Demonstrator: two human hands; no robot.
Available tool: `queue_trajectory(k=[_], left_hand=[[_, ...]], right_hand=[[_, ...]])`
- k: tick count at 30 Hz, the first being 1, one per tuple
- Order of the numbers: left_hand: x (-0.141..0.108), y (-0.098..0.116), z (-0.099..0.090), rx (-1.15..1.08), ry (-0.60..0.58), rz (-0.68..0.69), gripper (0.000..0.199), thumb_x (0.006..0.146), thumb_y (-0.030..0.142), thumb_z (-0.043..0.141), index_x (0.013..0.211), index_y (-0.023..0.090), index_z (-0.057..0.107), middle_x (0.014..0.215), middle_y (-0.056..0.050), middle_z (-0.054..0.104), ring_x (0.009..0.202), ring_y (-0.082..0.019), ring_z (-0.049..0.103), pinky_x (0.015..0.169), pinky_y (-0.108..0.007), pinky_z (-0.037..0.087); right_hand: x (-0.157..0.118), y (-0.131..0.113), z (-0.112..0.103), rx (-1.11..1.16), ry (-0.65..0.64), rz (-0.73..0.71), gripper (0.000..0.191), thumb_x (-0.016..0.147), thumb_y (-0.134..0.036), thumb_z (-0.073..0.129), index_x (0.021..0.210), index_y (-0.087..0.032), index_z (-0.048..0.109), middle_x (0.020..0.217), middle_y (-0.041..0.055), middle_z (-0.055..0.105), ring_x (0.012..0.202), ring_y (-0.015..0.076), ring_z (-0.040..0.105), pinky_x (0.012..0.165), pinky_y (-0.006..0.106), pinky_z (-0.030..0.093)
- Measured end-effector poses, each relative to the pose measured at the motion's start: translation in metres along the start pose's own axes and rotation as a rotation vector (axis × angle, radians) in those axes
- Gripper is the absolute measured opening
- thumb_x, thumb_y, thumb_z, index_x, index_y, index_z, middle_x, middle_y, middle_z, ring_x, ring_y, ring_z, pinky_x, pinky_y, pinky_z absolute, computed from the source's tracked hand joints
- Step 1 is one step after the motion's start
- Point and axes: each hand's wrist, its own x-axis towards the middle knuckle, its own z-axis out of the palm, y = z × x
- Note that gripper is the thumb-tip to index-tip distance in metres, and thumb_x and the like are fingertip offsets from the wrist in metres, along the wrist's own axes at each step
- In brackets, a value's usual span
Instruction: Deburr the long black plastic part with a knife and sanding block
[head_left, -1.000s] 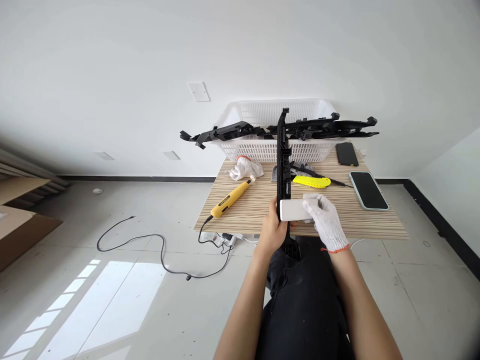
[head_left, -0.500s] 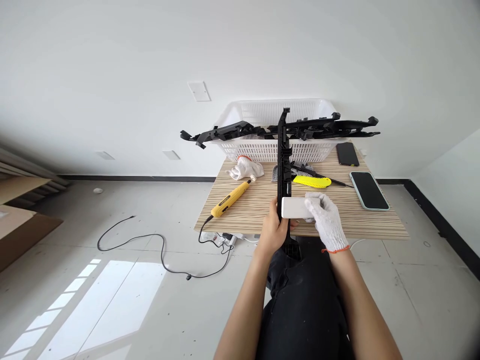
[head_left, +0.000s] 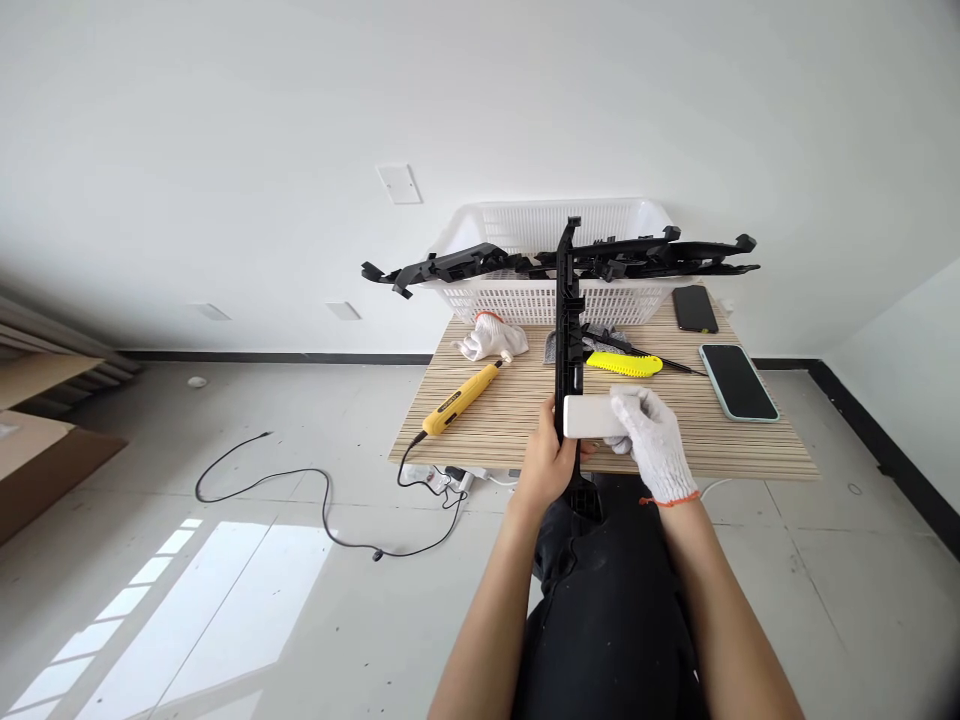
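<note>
My bare left hand [head_left: 550, 460] is closed round the lower part of a long black plastic trim piece [head_left: 568, 310], which stands lengthwise in front of me, its low end by my leg. In a white knit glove, my right hand [head_left: 654, 440] grips a flat white rectangular block [head_left: 588, 417]. The block's left end lies against or just in front of the black piece, beside my left fingers; whether it touches I cannot tell. Beyond the hands, a yellow-handled cutter [head_left: 624, 364] and a grey cloth [head_left: 606, 340] rest on the striped table [head_left: 517, 405].
A white plastic basket [head_left: 495, 302] holds several black plastic pieces [head_left: 660, 258] that stick out over both sides. A yellow corded tool [head_left: 459, 398] and a white glove [head_left: 491, 337] lie left. Two phones [head_left: 739, 382] lie right. A black cable [head_left: 328, 500] crosses the floor.
Almost nothing differs. The white block and my gloved right hand have shifted very slightly; my left hand keeps its grip on the black trim piece.
</note>
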Motion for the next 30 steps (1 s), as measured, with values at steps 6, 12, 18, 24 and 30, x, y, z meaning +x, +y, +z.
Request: queue_trajectory(k=[6, 12, 18, 24, 30], left_hand=[[0.0003, -0.0014, -0.0002, -0.003, -0.003, -0.003, 0.041, 0.096, 0.024, 0.045, 0.135, 0.021, 0.033, 0.070, -0.002, 0.072, 0.064, -0.023, 0.073, 0.065, -0.037, 0.061], [0.0003, -0.0008, 0.0003, -0.001, 0.010, -0.012, 0.041, 0.096, 0.026, 0.045, 0.135, 0.021, 0.034, 0.069, -0.001, 0.072, 0.061, -0.022, 0.072, 0.064, -0.037, 0.061], [0.0003, -0.0006, 0.0002, 0.007, 0.008, -0.010, 0.040, 0.095, 0.026, 0.046, 0.134, 0.020, 0.035, 0.069, -0.002, 0.072, 0.061, -0.022, 0.072, 0.064, -0.036, 0.060], [0.0003, 0.0002, -0.0001, 0.010, 0.007, -0.015, 0.041, 0.095, 0.027, 0.047, 0.134, 0.021, 0.035, 0.069, -0.001, 0.072, 0.062, -0.022, 0.072, 0.065, -0.036, 0.061], [0.0006, 0.0001, 0.0004, 0.012, 0.003, -0.003, 0.042, 0.095, 0.026, 0.047, 0.135, 0.020, 0.034, 0.070, -0.001, 0.072, 0.063, -0.022, 0.073, 0.066, -0.036, 0.061]], right_hand=[[-0.0011, -0.0022, 0.0009, -0.013, 0.022, 0.003, 0.035, 0.073, -0.048, 0.071, 0.091, -0.020, 0.061, 0.058, -0.0039, 0.057, 0.040, 0.0099, 0.053, 0.033, 0.018, 0.037], [-0.0008, -0.0019, 0.0003, -0.008, 0.071, -0.002, 0.034, 0.076, -0.048, 0.069, 0.093, -0.020, 0.060, 0.056, -0.0046, 0.056, 0.037, 0.0079, 0.049, 0.033, 0.018, 0.037], [-0.0021, -0.0036, -0.0009, -0.072, 0.031, 0.018, 0.039, 0.076, -0.050, 0.068, 0.098, -0.019, 0.061, 0.058, -0.0032, 0.058, 0.039, 0.0100, 0.053, 0.033, 0.017, 0.036], [-0.0028, -0.0051, -0.0023, -0.106, 0.003, 0.046, 0.039, 0.077, -0.050, 0.067, 0.100, -0.019, 0.061, 0.055, -0.0027, 0.057, 0.039, 0.0103, 0.053, 0.029, 0.014, 0.026], [-0.0032, -0.0059, -0.0024, -0.137, -0.042, 0.062, 0.041, 0.076, -0.050, 0.068, 0.101, -0.019, 0.061, 0.056, -0.0021, 0.058, 0.038, 0.0097, 0.053, 0.029, 0.014, 0.023]])
